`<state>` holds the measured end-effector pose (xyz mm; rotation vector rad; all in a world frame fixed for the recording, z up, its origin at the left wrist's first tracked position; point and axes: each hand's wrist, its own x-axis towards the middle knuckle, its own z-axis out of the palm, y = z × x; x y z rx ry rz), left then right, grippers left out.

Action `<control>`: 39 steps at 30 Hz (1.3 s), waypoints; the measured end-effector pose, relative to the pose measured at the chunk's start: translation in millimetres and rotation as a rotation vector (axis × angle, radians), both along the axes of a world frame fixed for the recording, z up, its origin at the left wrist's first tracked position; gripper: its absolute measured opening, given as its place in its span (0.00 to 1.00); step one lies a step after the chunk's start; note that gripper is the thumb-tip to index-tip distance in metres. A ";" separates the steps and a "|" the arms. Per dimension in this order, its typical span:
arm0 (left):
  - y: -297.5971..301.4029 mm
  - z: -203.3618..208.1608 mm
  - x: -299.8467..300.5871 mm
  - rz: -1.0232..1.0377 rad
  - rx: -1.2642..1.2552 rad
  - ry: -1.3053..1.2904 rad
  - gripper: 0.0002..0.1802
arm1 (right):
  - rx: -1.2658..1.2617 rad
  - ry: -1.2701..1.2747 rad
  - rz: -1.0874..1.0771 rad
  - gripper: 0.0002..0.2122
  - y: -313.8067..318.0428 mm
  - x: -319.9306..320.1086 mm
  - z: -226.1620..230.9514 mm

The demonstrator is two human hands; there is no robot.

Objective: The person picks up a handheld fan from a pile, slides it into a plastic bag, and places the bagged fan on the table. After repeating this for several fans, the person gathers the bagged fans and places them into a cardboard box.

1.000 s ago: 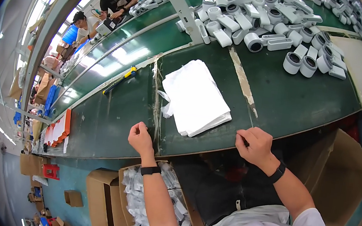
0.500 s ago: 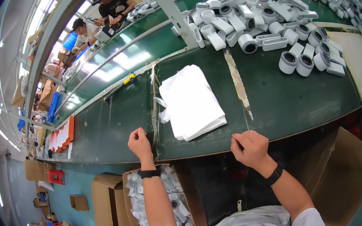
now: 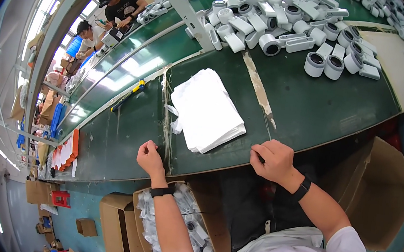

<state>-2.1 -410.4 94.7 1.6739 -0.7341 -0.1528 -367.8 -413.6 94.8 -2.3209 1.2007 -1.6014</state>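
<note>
On the green bench lies a stack of thin white sheets or flat bags (image 3: 208, 109), with a crumpled bit of clear film (image 3: 175, 120) at its left edge. My left hand (image 3: 149, 158) rests by the bench's front edge, left of the stack's near corner; its fingers are curled closed and I see nothing in them. To the right of the stack, my right hand (image 3: 273, 160) hovers near the same edge, thumb and fingers bent together, with nothing visible between them. Neither hand touches the stack. Each wrist has a black band.
White devices with round heads and handles (image 3: 275, 21) are heaped on the bench's far side. A yellow-and-black cutter knife (image 3: 129, 95) lies left. Below the front edge stand a carton of plastic-wrapped items (image 3: 187, 205) and a brown carton (image 3: 379, 198). Co-workers (image 3: 126, 6) work beyond a metal frame.
The view has shifted slightly, so the bench and stack appear a little further left and up. Both hands keep nearly the same pose beside the stack.
</note>
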 end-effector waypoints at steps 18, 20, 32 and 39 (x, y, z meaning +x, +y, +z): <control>-3.1 0.9 -2.1 0.021 0.001 -0.045 0.11 | 1.396 0.745 -0.463 0.20 69.5 -208.7 -116.4; -0.9 0.9 -2.0 0.006 -0.016 -0.028 0.11 | 1.528 0.877 -0.386 0.20 79.6 -225.6 -143.3; 3.3 -2.0 1.6 -0.022 -0.047 0.009 0.10 | 1.841 1.098 -0.063 0.15 65.6 -214.7 -144.8; 3.9 0.7 2.8 -0.005 -0.015 -0.007 0.10 | 1.087 0.150 -0.367 0.15 -6.1 -208.7 -167.3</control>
